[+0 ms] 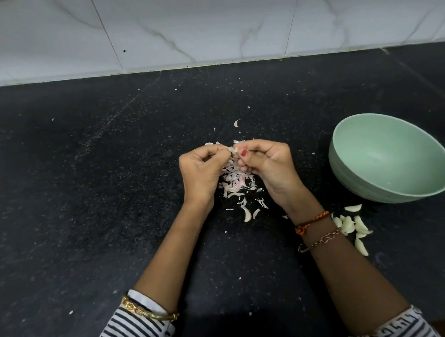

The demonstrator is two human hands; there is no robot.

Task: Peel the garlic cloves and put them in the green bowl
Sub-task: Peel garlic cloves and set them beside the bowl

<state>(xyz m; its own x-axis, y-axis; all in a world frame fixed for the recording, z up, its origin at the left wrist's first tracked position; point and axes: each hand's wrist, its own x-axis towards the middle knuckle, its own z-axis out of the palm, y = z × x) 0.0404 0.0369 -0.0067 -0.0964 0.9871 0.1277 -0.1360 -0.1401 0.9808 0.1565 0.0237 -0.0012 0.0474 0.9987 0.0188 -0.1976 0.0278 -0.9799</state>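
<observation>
My left hand (203, 169) and my right hand (268, 165) meet over the middle of the black counter, fingertips pinched together on one small garlic clove (232, 149), mostly hidden by the fingers. A heap of thin white and pink garlic skins (236, 180) lies on the counter right below the hands. The green bowl (359, 185) stands to the right, tilted toward me, and I see nothing inside it. Several garlic cloves (351, 225) lie in a loose cluster in front of the bowl, beside my right wrist.
The black stone counter (86, 191) runs back to a white marble-tiled wall (206, 24). Small skin flakes are scattered over it, with one curled piece (236, 123) behind the hands and two (249, 215) near my wrists.
</observation>
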